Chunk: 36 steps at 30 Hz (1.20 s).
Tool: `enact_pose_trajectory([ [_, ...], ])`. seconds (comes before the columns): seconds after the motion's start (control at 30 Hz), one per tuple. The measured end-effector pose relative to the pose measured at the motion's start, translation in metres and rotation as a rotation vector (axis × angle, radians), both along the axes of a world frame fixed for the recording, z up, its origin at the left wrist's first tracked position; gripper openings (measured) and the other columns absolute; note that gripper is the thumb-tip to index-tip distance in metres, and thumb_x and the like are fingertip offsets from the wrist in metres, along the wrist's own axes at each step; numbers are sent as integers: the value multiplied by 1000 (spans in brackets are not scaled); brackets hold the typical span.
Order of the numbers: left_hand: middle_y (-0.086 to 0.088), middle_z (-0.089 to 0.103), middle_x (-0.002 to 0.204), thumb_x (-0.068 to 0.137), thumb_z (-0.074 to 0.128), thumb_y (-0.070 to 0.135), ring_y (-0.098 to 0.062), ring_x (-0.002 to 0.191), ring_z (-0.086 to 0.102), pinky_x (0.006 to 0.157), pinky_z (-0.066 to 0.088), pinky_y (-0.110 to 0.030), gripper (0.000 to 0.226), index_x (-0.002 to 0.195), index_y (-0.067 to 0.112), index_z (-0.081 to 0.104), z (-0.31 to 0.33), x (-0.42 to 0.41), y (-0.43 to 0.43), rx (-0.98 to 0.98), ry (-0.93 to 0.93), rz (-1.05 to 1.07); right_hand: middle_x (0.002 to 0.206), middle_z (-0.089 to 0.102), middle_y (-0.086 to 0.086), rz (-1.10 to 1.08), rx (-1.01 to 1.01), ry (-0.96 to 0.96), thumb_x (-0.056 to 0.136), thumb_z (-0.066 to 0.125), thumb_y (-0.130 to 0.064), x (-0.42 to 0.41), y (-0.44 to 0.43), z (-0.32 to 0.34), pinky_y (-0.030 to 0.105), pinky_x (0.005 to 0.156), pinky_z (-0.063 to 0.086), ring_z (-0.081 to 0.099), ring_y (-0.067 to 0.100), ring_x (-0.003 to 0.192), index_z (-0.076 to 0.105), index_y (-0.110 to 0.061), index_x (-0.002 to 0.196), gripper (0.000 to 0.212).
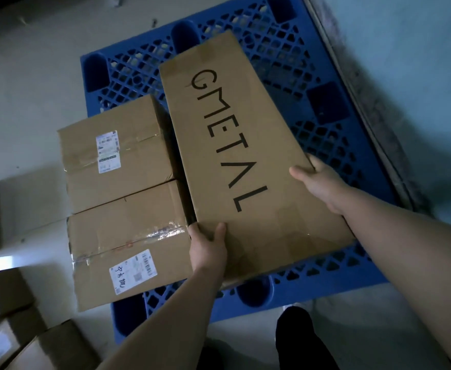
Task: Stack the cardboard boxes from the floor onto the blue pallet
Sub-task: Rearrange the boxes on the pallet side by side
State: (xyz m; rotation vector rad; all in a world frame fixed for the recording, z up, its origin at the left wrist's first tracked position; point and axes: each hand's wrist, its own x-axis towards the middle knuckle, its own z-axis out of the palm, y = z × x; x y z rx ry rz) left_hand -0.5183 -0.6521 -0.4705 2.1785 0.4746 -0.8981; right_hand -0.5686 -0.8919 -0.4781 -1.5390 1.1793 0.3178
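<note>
A long cardboard box marked "GMETAL" (235, 145) lies over the blue pallet (312, 76), right of two smaller boxes. My left hand (207, 249) grips its near left corner, thumb on top. My right hand (321, 181) holds its right edge, fingers on the top face. Whether the box rests fully on the pallet I cannot tell. A taped box with a white label (115, 153) sits on the pallet's left side, and another labelled box (128, 247) sits just in front of it, touching it.
Several more cardboard boxes (19, 329) stand on the grey floor at the lower left. A pale wall (419, 62) runs along the pallet's right side. My dark trouser leg (299, 340) is just in front of the pallet.
</note>
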Motion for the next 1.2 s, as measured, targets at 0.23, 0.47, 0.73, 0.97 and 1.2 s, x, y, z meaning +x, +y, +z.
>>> enact_pose_trajectory([
  [0.23,-4,58,119,96,49,21,-27,104,59,90,54,-45,44,138,25,37,-61,2,16,129,-35,-59,148,42,2,116,-58,189,99,49,-35,-4,20,-67,39,96,41,49,27,122,16,-31,153,64],
  [0.47,-6,44,142,89,51,9,-30,125,46,97,47,-46,59,142,30,34,-74,34,62,385,-136,-394,159,18,7,143,-58,292,84,73,-33,-13,61,-86,43,102,39,37,32,137,-12,-33,153,109],
  [0.73,-4,-6,162,86,48,1,-41,143,19,109,35,-56,95,147,53,-4,-101,82,134,594,104,-659,160,13,11,146,-243,382,87,70,-24,0,95,-100,45,97,44,42,35,132,-17,-34,151,108],
  [0.97,-1,-15,161,86,51,-4,-38,146,9,104,41,-56,103,146,55,-10,-108,81,163,605,60,-822,161,11,11,106,-283,425,87,71,-21,11,114,-101,46,98,43,42,35,132,-16,-35,151,109],
  [1.2,3,-21,160,85,42,-8,-41,147,0,101,45,-54,101,146,56,-8,-110,90,194,533,57,-867,159,15,14,46,-292,500,85,73,-17,10,144,-114,49,104,39,35,37,137,-15,-33,152,112],
])
